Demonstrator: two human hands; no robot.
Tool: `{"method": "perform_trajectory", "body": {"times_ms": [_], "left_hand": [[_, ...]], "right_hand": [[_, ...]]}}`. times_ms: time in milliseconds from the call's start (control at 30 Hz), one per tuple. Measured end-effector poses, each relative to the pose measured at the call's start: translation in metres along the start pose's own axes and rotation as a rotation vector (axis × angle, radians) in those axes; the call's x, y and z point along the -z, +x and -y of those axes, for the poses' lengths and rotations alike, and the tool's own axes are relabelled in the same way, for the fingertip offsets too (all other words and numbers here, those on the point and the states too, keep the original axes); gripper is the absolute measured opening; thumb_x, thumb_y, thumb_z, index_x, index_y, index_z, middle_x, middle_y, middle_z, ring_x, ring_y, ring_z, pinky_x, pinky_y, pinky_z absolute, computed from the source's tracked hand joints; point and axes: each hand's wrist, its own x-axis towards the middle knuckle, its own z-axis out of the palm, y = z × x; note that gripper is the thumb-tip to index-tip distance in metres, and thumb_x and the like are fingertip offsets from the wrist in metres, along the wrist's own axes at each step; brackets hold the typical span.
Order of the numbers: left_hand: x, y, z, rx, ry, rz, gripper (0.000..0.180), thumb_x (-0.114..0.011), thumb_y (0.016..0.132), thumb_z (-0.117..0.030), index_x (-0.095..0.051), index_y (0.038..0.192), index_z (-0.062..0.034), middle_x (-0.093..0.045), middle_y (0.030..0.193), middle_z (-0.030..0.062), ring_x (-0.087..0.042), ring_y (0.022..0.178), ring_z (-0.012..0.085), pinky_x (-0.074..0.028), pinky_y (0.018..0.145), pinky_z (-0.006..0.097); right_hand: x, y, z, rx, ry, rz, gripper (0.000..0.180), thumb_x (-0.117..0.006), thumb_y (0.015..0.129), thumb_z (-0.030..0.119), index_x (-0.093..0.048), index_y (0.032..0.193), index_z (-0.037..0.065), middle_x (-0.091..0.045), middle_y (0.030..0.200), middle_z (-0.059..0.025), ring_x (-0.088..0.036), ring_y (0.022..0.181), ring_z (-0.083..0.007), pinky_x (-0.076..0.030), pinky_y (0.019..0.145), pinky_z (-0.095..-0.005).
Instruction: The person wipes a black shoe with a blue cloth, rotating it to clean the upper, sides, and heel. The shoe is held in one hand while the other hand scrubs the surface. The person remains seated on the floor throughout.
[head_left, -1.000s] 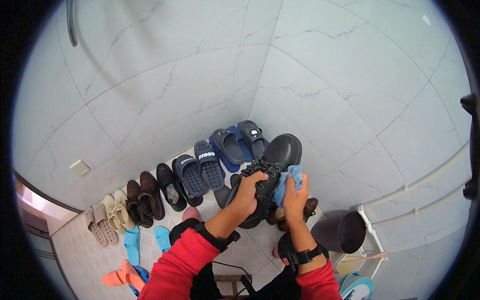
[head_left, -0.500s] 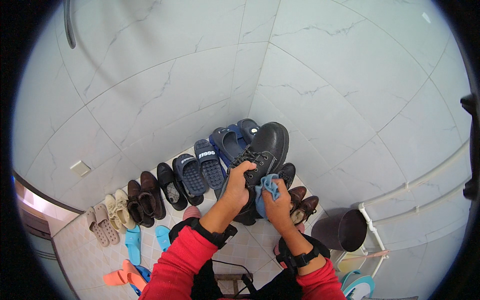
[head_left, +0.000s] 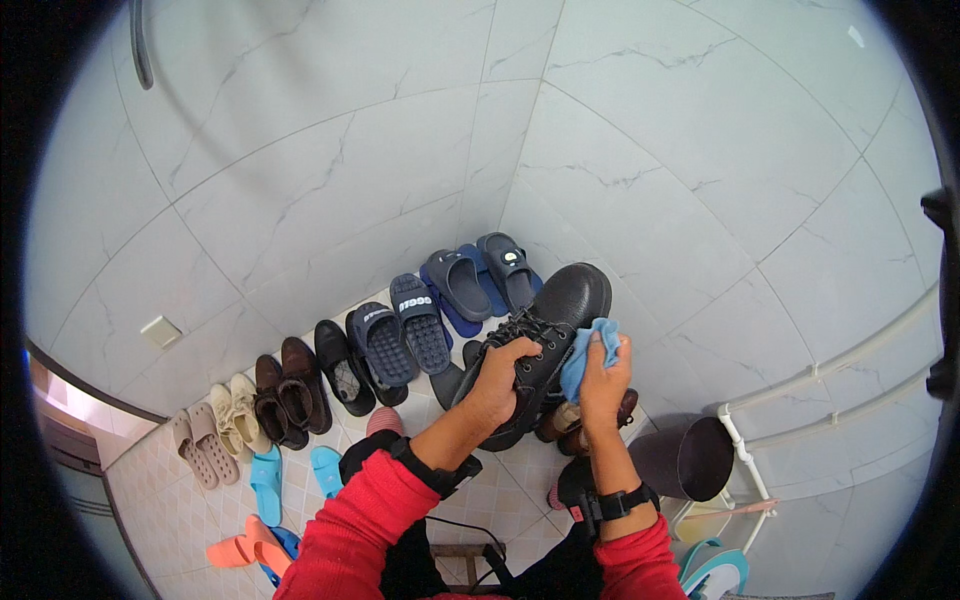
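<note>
A black lace-up leather shoe (head_left: 572, 290) is held up in front of me, its toe pointing away and to the right. My left hand (head_left: 505, 378) grips it at the laces and inner side, thumb on top; the fingers beneath are hidden. Bunched in my right hand (head_left: 604, 385) is a light blue cloth (head_left: 580, 370), pressed against or right beside the shoe's right side. Below the shoe, partly covered by it, stand brown leather shoes (head_left: 573, 440) on the tiled floor.
A row of slippers (head_left: 420, 325) and shoes (head_left: 305, 387) lines the wall. Blue slippers (head_left: 266, 487) and orange slippers (head_left: 250, 546) lie at lower left. To the right are a dark bucket (head_left: 685, 458) and a white pipe rack (head_left: 738, 437). A low stool (head_left: 468, 553) is beneath me.
The shoe has shifted right and slightly toward me with my left hand. My right hand has moved the cloth up and right along the shoe's side, uncovering more slippers behind.
</note>
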Motion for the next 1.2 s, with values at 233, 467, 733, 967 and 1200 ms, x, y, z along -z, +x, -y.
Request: {"method": "perform_trajectory", "body": {"times_ms": [233, 467, 733, 967, 1200], "left_hand": [[0.003, 0.002, -0.007, -0.028, -0.037, -0.024, 0.027, -0.066, 0.073, -0.013, -0.066, 0.095, 0.0024, -0.069, 0.091, 0.0123, -0.067, 0.078, 0.0248, -0.055, 0.076, 0.035], [0.007, 0.007, -0.022, -0.187, -0.004, -0.052, 0.027, -0.064, 0.075, -0.015, -0.064, 0.096, 0.0013, -0.068, 0.091, 0.0107, -0.066, 0.080, 0.0232, -0.052, 0.079, 0.034], [0.006, 0.004, -0.008, -0.059, 0.025, 0.006, 0.029, -0.065, 0.074, -0.015, -0.065, 0.098, 0.0013, -0.069, 0.091, 0.0110, -0.067, 0.078, 0.0244, -0.055, 0.076, 0.035], [0.005, 0.003, 0.001, 0.028, 0.026, 0.038, 0.030, -0.065, 0.074, -0.014, -0.066, 0.098, 0.0019, -0.069, 0.090, 0.0115, -0.068, 0.078, 0.0252, -0.057, 0.074, 0.036], [0.004, 0.002, -0.015, -0.124, 0.046, -0.053, 0.025, -0.064, 0.075, -0.014, -0.066, 0.095, -0.0001, -0.068, 0.089, 0.0098, -0.066, 0.079, 0.0224, -0.052, 0.077, 0.032]], "right_hand": [[-0.003, -0.018, 0.002, 0.047, -0.016, 0.203, 0.016, -0.065, 0.087, 0.012, -0.056, 0.094, 0.001, -0.060, 0.083, -0.0117, -0.058, 0.077, -0.0189, -0.047, 0.072, -0.0328], [-0.012, -0.053, 0.013, 0.247, -0.063, 0.411, 0.011, -0.059, 0.085, 0.003, -0.056, 0.096, 0.002, -0.056, 0.082, -0.0075, -0.055, 0.076, -0.0153, -0.045, 0.070, -0.0287], [-0.009, -0.017, 0.004, 0.155, -0.059, 0.113, 0.017, -0.063, 0.084, 0.008, -0.056, 0.099, 0.001, -0.057, 0.088, -0.0153, -0.060, 0.082, -0.0286, -0.047, 0.075, -0.0346], [0.007, 0.001, -0.001, 0.033, -0.017, 0.036, 0.017, -0.065, 0.088, 0.013, -0.056, 0.097, 0.002, -0.061, 0.084, -0.0121, -0.059, 0.080, -0.0198, -0.047, 0.075, -0.0333], [-0.008, -0.047, 0.009, 0.161, -0.007, 0.370, 0.012, -0.062, 0.086, 0.005, -0.056, 0.096, 0.003, -0.056, 0.083, -0.0075, -0.056, 0.077, -0.0168, -0.046, 0.072, -0.0298]]}}
